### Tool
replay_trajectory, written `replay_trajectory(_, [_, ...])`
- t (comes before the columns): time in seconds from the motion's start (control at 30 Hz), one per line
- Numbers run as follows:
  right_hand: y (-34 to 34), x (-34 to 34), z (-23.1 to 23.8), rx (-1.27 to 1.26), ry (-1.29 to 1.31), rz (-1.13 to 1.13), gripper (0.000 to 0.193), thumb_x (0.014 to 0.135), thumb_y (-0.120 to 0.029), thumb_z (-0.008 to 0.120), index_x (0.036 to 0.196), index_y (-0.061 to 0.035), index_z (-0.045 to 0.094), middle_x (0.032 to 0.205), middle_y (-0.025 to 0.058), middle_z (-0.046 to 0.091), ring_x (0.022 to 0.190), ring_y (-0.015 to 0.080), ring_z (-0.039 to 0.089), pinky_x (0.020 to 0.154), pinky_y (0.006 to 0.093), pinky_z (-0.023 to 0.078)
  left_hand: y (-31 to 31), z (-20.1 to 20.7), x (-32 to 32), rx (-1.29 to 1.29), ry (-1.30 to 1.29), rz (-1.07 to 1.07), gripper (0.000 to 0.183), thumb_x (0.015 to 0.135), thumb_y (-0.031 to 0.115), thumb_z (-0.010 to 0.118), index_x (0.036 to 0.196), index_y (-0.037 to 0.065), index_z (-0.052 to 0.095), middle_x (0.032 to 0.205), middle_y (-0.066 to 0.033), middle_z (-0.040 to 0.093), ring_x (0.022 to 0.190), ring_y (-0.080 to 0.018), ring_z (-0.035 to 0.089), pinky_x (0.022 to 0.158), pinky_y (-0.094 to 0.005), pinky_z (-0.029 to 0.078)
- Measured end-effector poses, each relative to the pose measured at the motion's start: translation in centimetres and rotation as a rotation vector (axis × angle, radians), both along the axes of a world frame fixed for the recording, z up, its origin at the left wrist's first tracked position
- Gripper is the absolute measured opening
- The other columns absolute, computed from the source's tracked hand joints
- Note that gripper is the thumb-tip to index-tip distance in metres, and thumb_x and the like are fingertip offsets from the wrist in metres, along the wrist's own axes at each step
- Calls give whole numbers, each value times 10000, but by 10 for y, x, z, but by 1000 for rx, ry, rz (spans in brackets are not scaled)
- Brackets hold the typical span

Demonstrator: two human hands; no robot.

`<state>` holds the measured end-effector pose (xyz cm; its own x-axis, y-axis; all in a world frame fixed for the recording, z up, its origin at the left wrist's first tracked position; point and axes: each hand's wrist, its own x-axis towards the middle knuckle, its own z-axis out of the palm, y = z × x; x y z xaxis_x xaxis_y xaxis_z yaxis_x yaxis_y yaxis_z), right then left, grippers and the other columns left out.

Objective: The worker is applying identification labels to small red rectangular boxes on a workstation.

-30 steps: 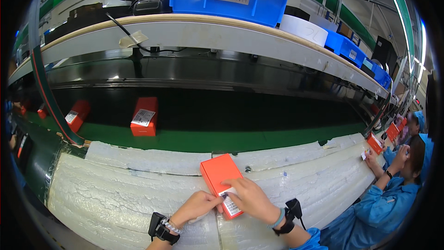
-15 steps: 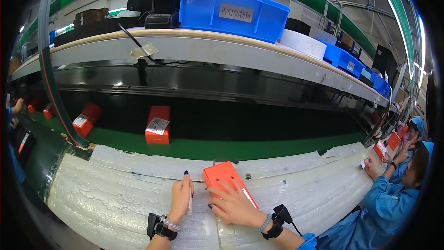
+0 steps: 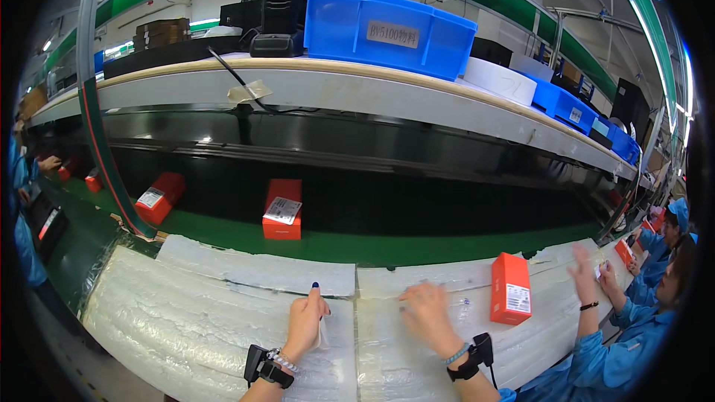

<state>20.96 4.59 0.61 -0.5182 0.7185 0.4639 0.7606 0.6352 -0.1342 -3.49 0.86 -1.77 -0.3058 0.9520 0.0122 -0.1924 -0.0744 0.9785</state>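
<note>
My left hand [image 3: 305, 324] is above the white-covered bench with fingers closed and thumb pointing up. A thin white slip [image 3: 323, 335] shows at its palm side, mostly hidden by the fingers. My right hand [image 3: 430, 314] is over the bench middle, blurred by motion, fingers stretched out and nothing visible in them. To its right, apart from it, an orange-red box [image 3: 510, 287] with a white printed label rests on the bench. A co-worker's raised, blurred hand [image 3: 584, 277] is just beyond that box.
Beyond the bench, a green conveyor belt [image 3: 387, 251] carries orange boxes, including one [image 3: 281, 210] with a label. A shelf [image 3: 357, 80] above it bears a blue bin [image 3: 391, 33] and a two-way radio [image 3: 278, 15]. Co-workers in blue are at the right; another person's arm shows far left.
The box under my right hand is gone from there; a box now rests farther right. My right hand has moved right. The co-worker's hand has risen. The view has shifted slightly.
</note>
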Motion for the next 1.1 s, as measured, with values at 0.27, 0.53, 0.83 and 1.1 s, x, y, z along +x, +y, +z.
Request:
replay_trajectory(0.27, [-66, -65, 16, -137, 133, 549, 332, 796, -116, 608, 1127, -128, 600, 1020, 71, 533, 955, 248, 511, 869, 373, 383, 2, 3, -1, 102, -22, 77, 540, 986, 301, 404, 497, 80, 350, 534, -25, 394, 680, -161, 517, 655, -309, 405])
replay_trajectory(0.53, [-64, -66, 8, -174, 88, 486, 305, 795, -130, 622, 1100, -137, 629, 1010, 54, 539, 947, 231, 517, 884, 364, 380, -2, 12, -5, 53, -152, 104, 574, 984, 365, 374, 477, 98, 344, 480, -30, 397, 512, -136, 452, 560, -284, 402])
replay_trajectory(0.83, [42, -114, -6, -163, 266, 317, 368, 810, -99, 583, 1176, -91, 547, 1116, 126, 507, 1019, 311, 497, 877, 400, 413, -3, 11, -10, 26, 22, 218, 585, 985, 436, 289, 485, 133, 309, 438, 24, 299, 385, -91, 294, 401, -245, 256])
replay_trajectory(1.1, [138, -212, -4, -76, 44, -176, 674, 751, -434, 654, 1276, -60, 456, 1214, 159, 457, 1077, 374, 445, 792, 570, 414, 1, 12, -5, 42, -35, 211, 543, 984, 400, 309, 536, 108, 397, 466, 28, 347, 406, -78, 300, 403, -236, 225])
